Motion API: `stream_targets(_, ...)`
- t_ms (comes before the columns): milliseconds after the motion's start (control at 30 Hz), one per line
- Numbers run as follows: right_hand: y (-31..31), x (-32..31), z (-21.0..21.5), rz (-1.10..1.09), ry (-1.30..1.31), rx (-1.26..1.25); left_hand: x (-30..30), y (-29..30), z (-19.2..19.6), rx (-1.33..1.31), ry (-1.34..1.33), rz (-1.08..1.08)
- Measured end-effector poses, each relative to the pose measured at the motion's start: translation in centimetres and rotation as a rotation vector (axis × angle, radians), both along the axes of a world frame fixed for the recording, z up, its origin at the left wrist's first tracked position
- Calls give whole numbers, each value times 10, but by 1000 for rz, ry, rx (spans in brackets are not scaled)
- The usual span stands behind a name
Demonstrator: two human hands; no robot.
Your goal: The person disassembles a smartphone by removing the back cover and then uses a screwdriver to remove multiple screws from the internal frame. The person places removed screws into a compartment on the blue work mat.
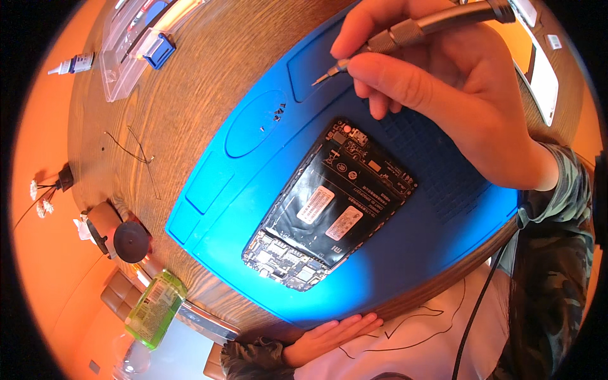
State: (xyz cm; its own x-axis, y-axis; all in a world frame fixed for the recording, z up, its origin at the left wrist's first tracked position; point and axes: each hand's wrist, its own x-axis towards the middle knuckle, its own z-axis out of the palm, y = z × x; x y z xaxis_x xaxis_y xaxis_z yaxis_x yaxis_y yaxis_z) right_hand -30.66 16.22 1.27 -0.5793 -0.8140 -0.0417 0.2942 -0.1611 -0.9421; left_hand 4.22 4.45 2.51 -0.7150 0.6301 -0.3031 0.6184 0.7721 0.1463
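My right hand (437,95) is closed round a slim metal precision screwdriver (405,35), held above the far part of the blue work mat (218,253). The screwdriver's thin tip points left and down, apart from everything below it. Lying on the mat is an opened smartphone (304,237) with its black battery (316,177) and bare circuit board (288,263) showing. Several tiny screws (278,114) lie in the mat's oval recess, left of the phone's far end. My left hand (335,335) rests by the table's near edge, fingers stretched out and holding nothing.
A clear plastic case (117,73) with tools and a blue clip-like piece (161,52) stands far left. Thin wires (149,158) lie on the wooden table (183,82). A green packet (155,307) and a round dark object (132,242) sit near left; a white-edged device (544,88) lies far right.
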Motion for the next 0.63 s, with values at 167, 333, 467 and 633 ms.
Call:
stream_targets(167,7,-27,-13,325,207,-65,3,2,-2,-7,3,4)
stream_targets(333,18,-6,-17,227,534,-11,2,3,-1,-8,-7,13)
stream_targets(467,20,5,-16,155,594,48,2,2,-1,-30,-10,-24)
stream_targets(633,17,10,-20,159,575,-16,5,2,-5,-10,12,-22)
